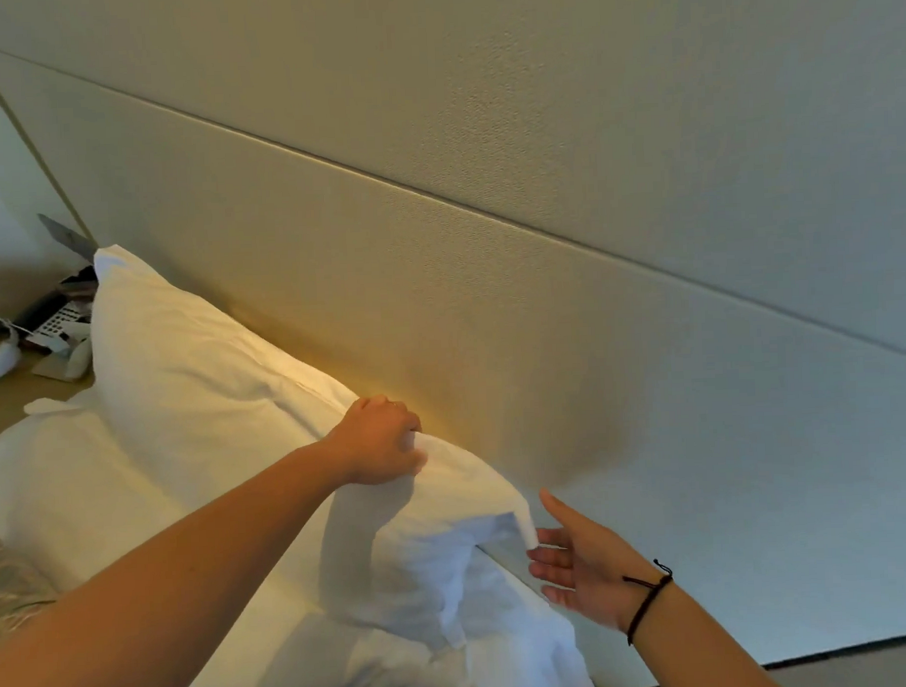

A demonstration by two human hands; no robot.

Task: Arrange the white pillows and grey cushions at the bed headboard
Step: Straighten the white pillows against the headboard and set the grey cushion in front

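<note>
A white pillow point(211, 382) stands on edge against the beige padded headboard point(438, 272), stretching from the left side to the middle. My left hand point(380, 441) grips its top edge near the right end. My right hand point(576, 557) is spread with straight fingers just right of the pillow's hanging corner, fingertips at or almost touching the fabric. More white bedding point(60, 490), possibly a second pillow, lies in front of the upright one. A patch of shiny grey fabric point(7, 585) shows at the far left edge; I cannot tell whether it is a cushion.
A bedside table point(1, 405) at the far left carries a telephone point(54, 321), a white object and small clutter. Rumpled white sheets point(400, 669) lie below the pillow. Floor point(862, 663) shows at the bottom right beside the bed.
</note>
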